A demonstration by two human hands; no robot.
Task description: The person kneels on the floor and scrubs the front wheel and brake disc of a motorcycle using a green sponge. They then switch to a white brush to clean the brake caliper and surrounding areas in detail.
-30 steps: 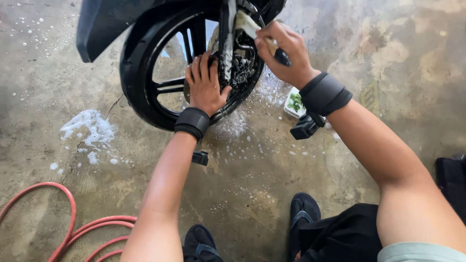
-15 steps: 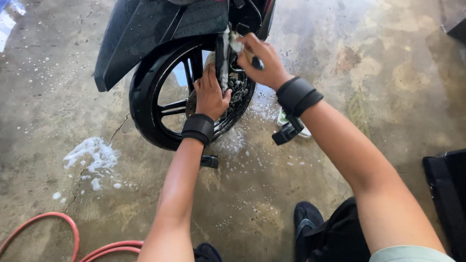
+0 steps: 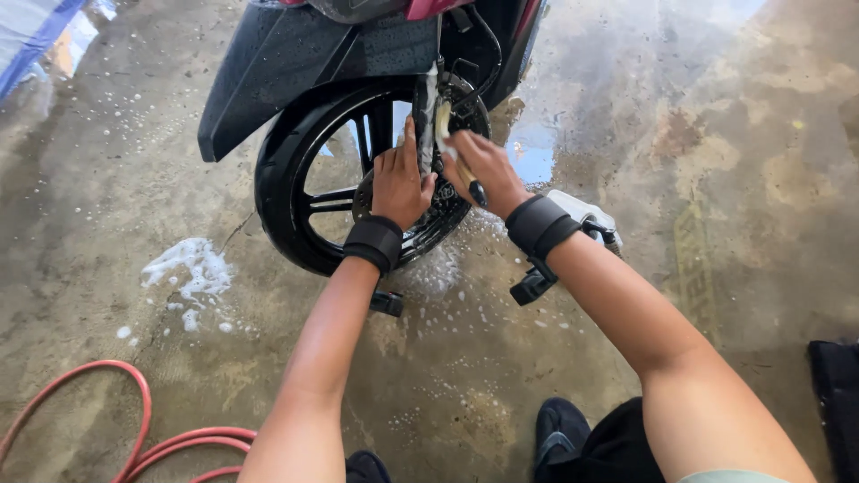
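— Where's your wheel (image 3: 300,192)?

— Far centre, upright on the wet floor (image 3: 716,179), its plane running near to far.

— And your hands?

— Your left hand (image 3: 400,183) lies flat, fingers spread on the hub. Your right hand (image 3: 483,170) is clenched around a brush (image 3: 452,148), long axis pointing up and away.

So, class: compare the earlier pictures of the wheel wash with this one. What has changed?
The right hand with its brush has come down the fork towards the hub, closer to the left hand. The left hand still rests flat on the wheel; the red hose and foam patch lie as before.
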